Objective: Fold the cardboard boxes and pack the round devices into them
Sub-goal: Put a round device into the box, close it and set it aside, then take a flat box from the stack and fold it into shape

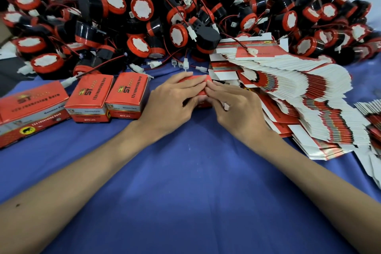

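In the head view, the red box (197,79) stood on the blue worktop (185,171) between both hands. The left hand (171,100) gripped its left side and the right hand (235,105) pinched its right flap. The round devices (142,8) lay heaped just beyond.

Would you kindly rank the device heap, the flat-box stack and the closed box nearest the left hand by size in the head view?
1. device heap
2. flat-box stack
3. closed box, plainly smallest
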A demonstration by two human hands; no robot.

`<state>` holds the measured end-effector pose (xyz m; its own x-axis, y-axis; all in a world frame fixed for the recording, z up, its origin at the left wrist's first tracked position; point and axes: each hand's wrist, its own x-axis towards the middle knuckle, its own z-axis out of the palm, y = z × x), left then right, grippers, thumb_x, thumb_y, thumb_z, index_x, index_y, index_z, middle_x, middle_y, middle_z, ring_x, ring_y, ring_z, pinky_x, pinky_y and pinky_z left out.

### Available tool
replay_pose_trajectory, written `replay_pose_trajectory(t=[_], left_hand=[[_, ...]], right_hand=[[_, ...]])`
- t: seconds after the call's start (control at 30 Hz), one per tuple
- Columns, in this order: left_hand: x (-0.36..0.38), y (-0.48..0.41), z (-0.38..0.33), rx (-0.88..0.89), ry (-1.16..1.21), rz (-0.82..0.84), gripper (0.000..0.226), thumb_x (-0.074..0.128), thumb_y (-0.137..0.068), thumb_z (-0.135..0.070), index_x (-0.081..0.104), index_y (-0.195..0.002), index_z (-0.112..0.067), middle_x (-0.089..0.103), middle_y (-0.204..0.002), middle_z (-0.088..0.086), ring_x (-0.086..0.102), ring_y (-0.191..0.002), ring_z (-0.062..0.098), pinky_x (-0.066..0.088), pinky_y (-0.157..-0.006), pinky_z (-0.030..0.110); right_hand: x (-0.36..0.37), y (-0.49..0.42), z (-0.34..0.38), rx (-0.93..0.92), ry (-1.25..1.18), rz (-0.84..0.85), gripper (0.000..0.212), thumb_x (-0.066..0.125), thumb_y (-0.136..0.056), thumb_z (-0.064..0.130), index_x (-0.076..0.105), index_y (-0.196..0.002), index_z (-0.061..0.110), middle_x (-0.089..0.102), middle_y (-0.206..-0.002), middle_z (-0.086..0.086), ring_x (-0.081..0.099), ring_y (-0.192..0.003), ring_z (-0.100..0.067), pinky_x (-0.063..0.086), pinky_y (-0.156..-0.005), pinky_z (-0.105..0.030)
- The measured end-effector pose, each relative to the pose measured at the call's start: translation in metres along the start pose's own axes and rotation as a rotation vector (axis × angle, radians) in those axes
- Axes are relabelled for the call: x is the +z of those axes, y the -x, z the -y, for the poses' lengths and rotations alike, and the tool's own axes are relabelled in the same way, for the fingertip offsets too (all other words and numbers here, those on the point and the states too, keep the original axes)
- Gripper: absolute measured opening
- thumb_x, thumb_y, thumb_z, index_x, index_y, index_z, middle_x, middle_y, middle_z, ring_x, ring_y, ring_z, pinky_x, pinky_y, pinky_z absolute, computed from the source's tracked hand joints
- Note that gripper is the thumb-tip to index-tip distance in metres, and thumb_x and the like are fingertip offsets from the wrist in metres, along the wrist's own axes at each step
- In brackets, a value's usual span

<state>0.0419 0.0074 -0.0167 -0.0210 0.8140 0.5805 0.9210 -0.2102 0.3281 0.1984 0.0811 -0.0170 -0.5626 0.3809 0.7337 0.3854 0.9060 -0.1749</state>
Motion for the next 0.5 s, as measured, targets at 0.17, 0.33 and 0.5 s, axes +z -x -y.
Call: replay_pose_trajectory(t=[0.17,0.33,0.5], left_hand=[[0.005,0.004,-0.004,0.085,-0.360,-0.146,0.028,0.064,-0.090,-0.026,0.071,-0.116,-0.017,0.071,-0.111,0.001,0.065,-0.092,0.029,0.042,-0.102,0.057],[-0.001,-0.002,-0.018,0.111,-0.590,-0.059,0.030,0.061,-0.089,-0.027,0.070,-0.116,-0.019,0.067,-0.095,0.013,0.063,-0.080,0.034,0.044,-0.101,0.054],[-0.017,-0.007,-0.021,-0.148,-0.897,0.201,0.021,0.053,-0.082,-0.016,0.056,-0.101,-0.008,0.048,-0.111,0.015,0.050,-0.099,0.030,0.024,-0.112,0.060]], right_hand=[[-0.014,-0.019,-0.004,0.002,0.262,-0.059,0.024,0.062,-0.085,0.017,0.070,-0.103,0.002,0.071,-0.095,-0.014,0.067,-0.089,-0.032,0.052,-0.075,-0.041],[-0.046,-0.052,-0.054,0.450,0.560,0.398,0.076,0.047,-0.094,0.051,0.023,-0.148,0.004,0.019,-0.158,-0.016,0.018,-0.146,-0.030,0.011,-0.118,-0.052],[-0.050,-0.040,-0.047,0.305,0.781,0.365,0.041,0.051,-0.094,0.040,0.063,-0.114,0.007,0.069,-0.098,-0.019,0.064,-0.097,-0.035,0.016,-0.117,-0.044]])
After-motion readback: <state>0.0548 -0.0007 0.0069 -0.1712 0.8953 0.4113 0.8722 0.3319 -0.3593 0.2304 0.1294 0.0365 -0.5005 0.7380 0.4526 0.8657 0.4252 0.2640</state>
